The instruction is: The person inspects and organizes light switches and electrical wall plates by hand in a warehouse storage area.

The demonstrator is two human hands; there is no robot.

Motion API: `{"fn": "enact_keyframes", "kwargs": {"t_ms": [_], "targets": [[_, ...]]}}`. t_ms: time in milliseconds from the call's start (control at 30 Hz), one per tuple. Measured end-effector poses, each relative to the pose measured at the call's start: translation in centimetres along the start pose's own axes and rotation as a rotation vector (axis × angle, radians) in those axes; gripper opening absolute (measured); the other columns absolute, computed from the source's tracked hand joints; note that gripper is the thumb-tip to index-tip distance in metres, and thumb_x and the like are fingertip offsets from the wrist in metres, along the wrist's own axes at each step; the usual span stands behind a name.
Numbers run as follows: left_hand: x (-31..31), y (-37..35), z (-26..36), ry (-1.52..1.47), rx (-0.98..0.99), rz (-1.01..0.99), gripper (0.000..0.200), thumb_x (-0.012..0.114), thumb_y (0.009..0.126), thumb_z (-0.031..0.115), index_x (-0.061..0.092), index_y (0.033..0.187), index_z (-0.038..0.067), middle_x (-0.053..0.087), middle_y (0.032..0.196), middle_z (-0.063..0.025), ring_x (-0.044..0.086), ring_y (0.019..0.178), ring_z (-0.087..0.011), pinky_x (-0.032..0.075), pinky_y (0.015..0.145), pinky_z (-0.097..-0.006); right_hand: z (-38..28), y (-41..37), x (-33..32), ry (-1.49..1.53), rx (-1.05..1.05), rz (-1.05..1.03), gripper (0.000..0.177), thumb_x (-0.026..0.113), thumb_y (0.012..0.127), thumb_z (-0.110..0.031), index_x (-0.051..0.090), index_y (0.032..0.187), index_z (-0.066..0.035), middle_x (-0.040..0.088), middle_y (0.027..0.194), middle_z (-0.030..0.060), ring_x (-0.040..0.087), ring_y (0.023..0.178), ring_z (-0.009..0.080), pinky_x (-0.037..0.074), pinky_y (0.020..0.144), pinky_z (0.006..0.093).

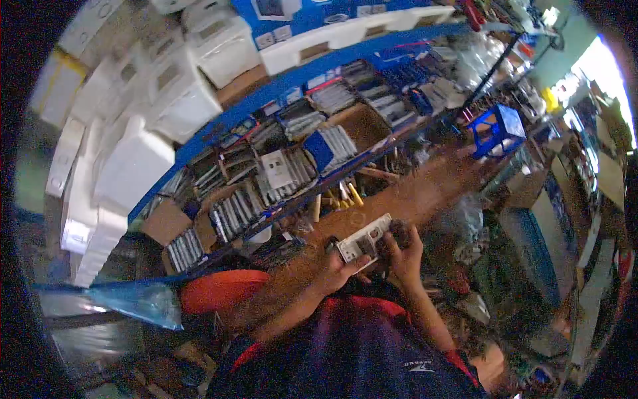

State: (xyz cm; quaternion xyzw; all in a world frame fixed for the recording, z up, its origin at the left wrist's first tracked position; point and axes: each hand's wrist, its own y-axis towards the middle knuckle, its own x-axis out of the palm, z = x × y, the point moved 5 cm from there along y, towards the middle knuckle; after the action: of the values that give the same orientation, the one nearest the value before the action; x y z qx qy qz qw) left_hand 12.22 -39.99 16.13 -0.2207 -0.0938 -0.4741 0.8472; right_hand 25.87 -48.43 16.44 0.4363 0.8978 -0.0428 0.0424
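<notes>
A white electrical switch plate (359, 245) with square cut-outs is held tilted in front of my body, above the brown bench. My left hand (337, 272) grips its lower left end, with the thumb lying over the front edge. At the plate's right end is my right hand (405, 256), its fingers bent inward against or just beside the plate. Something dark shows between those fingers, too blurred to name. The underside of the plate is hidden.
A brown bench (432, 189) runs toward the upper right, bearing a blue plastic stool-like frame (508, 126) and yellow-handled tools (354, 194). Behind it, a blue rack holds boxes of packed plates (236, 211) under white cartons (176, 100). A red round seat (222, 290) stands at left.
</notes>
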Motion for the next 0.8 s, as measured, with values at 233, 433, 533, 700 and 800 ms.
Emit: {"fn": "enact_keyframes", "kwargs": {"t_ms": [233, 433, 533, 700, 800], "targets": [[-1.0, -1.0, -2.8, -0.048, -0.022, 0.033, 0.036, 0.056, 0.088, 0.014, 0.046, 0.119, 0.001, 0.058, 0.103, -0.0072, 0.058, 0.091, -0.0175, 0.055, 0.063, -0.0304, 2.5, 0.7, -3.2, -0.123, 0.079, -0.042, 0.027, 0.058, 0.086, -0.017, 0.054, 0.107, 0.000, 0.063, 0.089, 0.0144, 0.062, 0.082, 0.0233, 0.048, 0.071, 0.0321], [0.0, -1.3, -4.1, 0.273, -0.027, 0.092, 0.033, 0.055, 0.088, 0.017, 0.051, 0.116, 0.000, 0.058, 0.104, -0.0059, 0.055, 0.095, -0.0172, 0.045, 0.082, -0.0305, -1.4, -0.4, 0.3, -0.413, -0.430, -0.184, 0.034, 0.055, 0.087, -0.014, 0.044, 0.117, -0.001, 0.057, 0.104, 0.0137, 0.056, 0.090, 0.0197, 0.044, 0.081, 0.0304], [0.5, -1.3, -3.1, 0.066, -0.057, 0.049, 0.032, 0.054, 0.088, 0.017, 0.051, 0.115, -0.001, 0.058, 0.105, -0.0071, 0.057, 0.094, -0.0182, 0.046, 0.081, -0.0307, 1.3, 0.3, -0.5, -0.027, 0.002, -0.287, 0.032, 0.059, 0.084, -0.010, 0.048, 0.112, -0.001, 0.059, 0.100, 0.0106, 0.054, 0.091, 0.0171, 0.044, 0.081, 0.0289], [1.1, -1.8, -2.5, -0.037, -0.124, 0.079, 0.031, 0.051, 0.089, 0.015, 0.049, 0.115, -0.003, 0.058, 0.105, -0.0089, 0.059, 0.090, -0.0197, 0.052, 0.070, -0.0318, 2.2, -0.2, -1.8, 0.192, 0.222, -0.448, 0.027, 0.059, 0.083, -0.002, 0.050, 0.108, -0.001, 0.058, 0.100, 0.0042, 0.054, 0.090, 0.0121, 0.045, 0.077, 0.0262], [1.8, -1.3, -1.7, -0.009, -0.065, 0.044, 0.031, 0.050, 0.090, 0.015, 0.049, 0.116, -0.002, 0.058, 0.105, -0.0096, 0.060, 0.089, -0.0194, 0.053, 0.071, -0.0325, 1.8, 0.0, -3.4, 0.180, 0.158, -0.389, 0.036, 0.060, 0.083, -0.002, 0.048, 0.117, -0.001, 0.058, 0.104, 0.0036, 0.054, 0.094, 0.0127, 0.045, 0.081, 0.0269]]}}
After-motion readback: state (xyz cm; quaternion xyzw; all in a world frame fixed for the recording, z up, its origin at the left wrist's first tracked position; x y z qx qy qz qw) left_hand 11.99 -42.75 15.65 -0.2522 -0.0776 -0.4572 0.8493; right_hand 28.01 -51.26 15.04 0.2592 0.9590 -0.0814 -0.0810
